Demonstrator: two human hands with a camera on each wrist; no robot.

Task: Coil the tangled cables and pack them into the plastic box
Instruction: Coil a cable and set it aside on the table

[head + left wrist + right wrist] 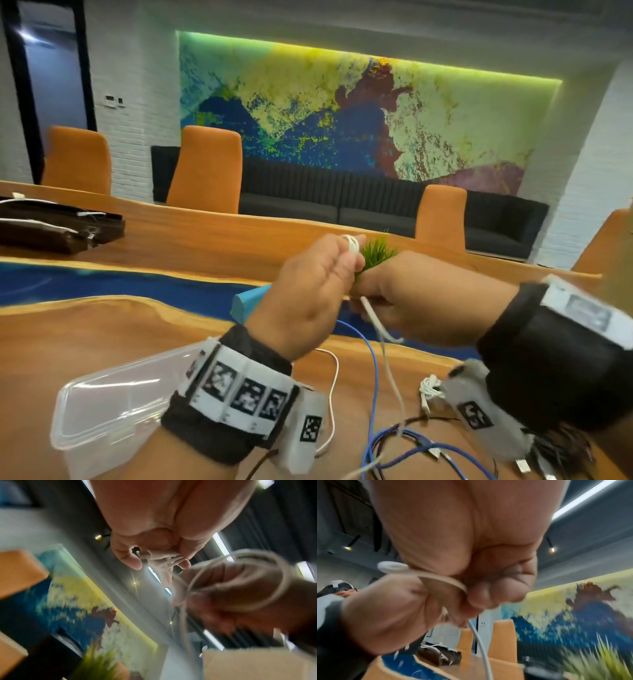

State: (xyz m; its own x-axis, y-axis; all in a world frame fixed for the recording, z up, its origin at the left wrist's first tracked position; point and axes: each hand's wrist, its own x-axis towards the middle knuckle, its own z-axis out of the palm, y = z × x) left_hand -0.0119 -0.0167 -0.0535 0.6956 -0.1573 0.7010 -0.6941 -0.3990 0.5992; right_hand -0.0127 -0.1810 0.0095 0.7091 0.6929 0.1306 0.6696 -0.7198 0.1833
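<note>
Item: white cable (383, 329), thin, round, soft; partly wound. Location: raised above the middle of the worktop (102, 329), between both hands. Left hand (308, 294): fingers curled round a small bundle of white loops (352, 244) that stands out above its fingertips. Right hand (411, 301): fingers closed, pinching the free run of the same cable just beside the left; the tail hangs down toward the near edge of the worktop. Handling, as judged: light, limp, smooth-jacketed, likely to spring open if the loops are let go; best held at the bundle's waist with one hand while the other feeds slack, and by the jacket, not the plug ends. Remaining stock: tangled cables (421, 448), blue, dark and white, heaped at the near right edge of the worktop; a blue cable (375, 373) rises from the heap toward the hands, and whether it is caught on the white one cannot be told. Receptacle: plastic box (113, 418), clear, at the near left edge under the left wrist, with no cable seen inside. Also present: a small green plant (378, 253) behind the hands; a dark case (58, 229) at the far left edge.
</note>
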